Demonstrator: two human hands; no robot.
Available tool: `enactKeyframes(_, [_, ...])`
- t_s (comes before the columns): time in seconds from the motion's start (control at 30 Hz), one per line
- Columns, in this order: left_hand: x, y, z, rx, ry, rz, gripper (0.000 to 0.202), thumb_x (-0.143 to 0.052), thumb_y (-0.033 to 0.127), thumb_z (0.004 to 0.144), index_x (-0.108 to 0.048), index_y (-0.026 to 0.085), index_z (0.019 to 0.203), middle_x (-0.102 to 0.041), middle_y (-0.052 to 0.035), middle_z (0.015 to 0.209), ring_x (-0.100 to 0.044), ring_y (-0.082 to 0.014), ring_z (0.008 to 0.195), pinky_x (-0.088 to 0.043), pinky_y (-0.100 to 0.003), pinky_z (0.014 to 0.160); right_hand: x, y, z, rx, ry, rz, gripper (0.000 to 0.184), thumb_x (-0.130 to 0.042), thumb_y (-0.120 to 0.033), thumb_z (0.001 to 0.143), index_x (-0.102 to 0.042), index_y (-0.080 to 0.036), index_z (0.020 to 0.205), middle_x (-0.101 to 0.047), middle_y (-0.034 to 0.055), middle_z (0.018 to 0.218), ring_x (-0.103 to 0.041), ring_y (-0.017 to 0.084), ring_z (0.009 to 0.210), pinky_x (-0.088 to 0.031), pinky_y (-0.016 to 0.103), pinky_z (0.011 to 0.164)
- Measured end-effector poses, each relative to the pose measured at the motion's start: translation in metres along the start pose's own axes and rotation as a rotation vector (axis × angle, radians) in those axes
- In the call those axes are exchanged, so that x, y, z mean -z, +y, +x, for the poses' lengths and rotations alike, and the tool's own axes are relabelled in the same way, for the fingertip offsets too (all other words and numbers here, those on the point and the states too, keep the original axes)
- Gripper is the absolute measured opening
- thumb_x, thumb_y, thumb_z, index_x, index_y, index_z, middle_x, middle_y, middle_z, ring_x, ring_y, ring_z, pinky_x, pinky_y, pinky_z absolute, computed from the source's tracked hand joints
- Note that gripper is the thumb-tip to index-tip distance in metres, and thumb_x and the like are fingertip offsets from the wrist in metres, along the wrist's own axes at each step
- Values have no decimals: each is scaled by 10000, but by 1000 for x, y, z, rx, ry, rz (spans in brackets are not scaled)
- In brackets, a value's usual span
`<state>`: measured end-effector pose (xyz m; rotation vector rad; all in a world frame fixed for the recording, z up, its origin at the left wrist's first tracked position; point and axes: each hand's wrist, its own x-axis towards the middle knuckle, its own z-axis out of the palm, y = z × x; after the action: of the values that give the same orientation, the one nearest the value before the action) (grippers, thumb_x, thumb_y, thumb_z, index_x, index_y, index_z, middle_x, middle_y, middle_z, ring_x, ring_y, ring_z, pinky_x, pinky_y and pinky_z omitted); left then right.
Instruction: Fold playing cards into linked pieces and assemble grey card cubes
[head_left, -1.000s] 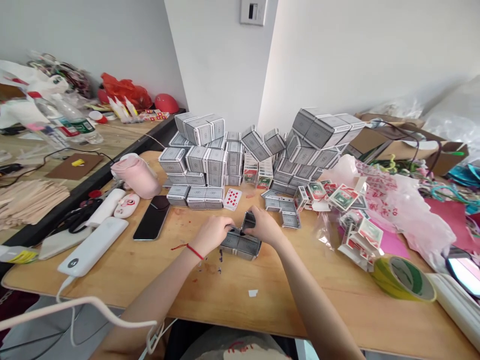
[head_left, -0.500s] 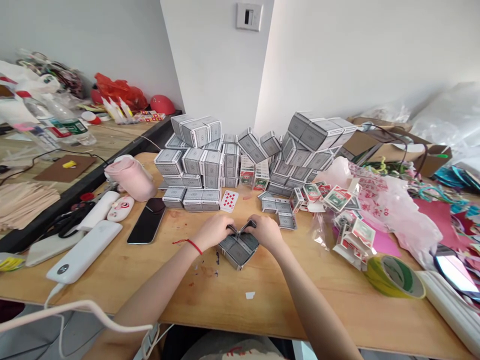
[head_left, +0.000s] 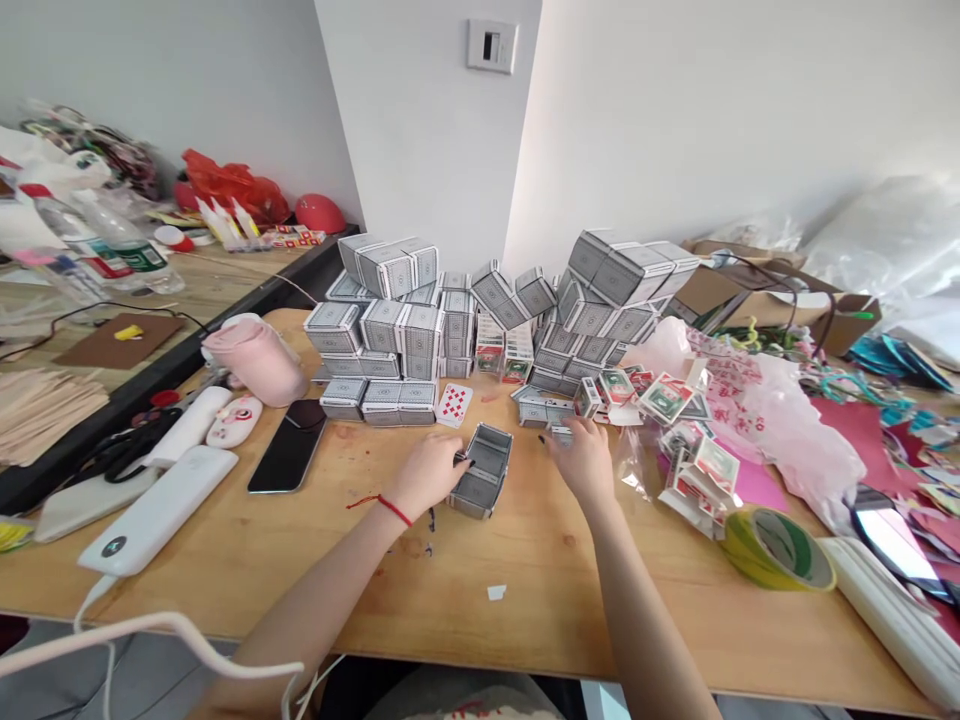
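On our wooden table (head_left: 525, 580), before the wall of stacked grey decks (head_left: 390, 330), our left hand (head_left: 427, 472) pinches the open grey card box (head_left: 484, 470) by its edge; our right hand (head_left: 589, 462) hovers loosely spread, holding nothing, beside a small deck (head_left: 561, 432).

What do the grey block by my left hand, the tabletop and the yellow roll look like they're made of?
Grey block: printed card, matte, judging by folded edges and patterned faces. Tabletop: wood or wood-look board, smooth, showing grain. Yellow roll: likely plastic tape, glossy, wound around a hollow core.
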<state>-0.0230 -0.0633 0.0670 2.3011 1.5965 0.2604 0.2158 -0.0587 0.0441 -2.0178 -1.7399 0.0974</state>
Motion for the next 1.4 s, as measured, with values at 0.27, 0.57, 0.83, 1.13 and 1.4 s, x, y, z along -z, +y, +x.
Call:
enactKeyframes(0.27, [8,-5,-25,74,-89,-262,261,-388,328,876,-553,191,1025,-678,-90,966,-638,-212,872,-427,-266,680,5,6,-3,-87,-163,-83,228,-433,-199,774,-635,-162,675,-662,104,812,-589,202,796,-389,250,640])
enactKeyframes(0.57, [-1,-21,-40,180,-37,-390,316,-393,321,855,-530,184,1104,-690,-77,946,-640,-227,892,-459,-322,746,35,25,17,-314,-119,575,356,-405,-396,762,-638,-127,769,-577,10,538,-533,151,513,-386,225,496])
enactKeyframes(0.83, [-26,-16,-51,204,151,-683,327,-452,339,833,-468,211,1133,-611,-77,1105,-587,-200,1001,-446,-354,887,15,27,25,-153,-10,163,340,-481,-307,750,-641,-135,995,-630,144,1042,-565,259,995,-404,341,852])
enactKeyframes(1.13, [-16,-3,-64,-108,109,-635,302,-600,433,745,-526,217,944,-514,-59,1012,-532,-195,931,-458,-346,836,-16,-17,7,107,-182,-126,457,-542,-384,773,-535,-119,1145,-624,173,1062,-512,297,1062,-297,427,955])
enactKeyframes(1.4, [-39,10,-69,-175,63,-441,514,-779,408,529,-476,214,897,-334,-101,1294,-351,-324,1222,-384,-466,965,-28,-21,12,172,-180,-146,458,-547,-414,774,-551,-118,1124,-644,185,1033,-527,315,1046,-243,482,988])
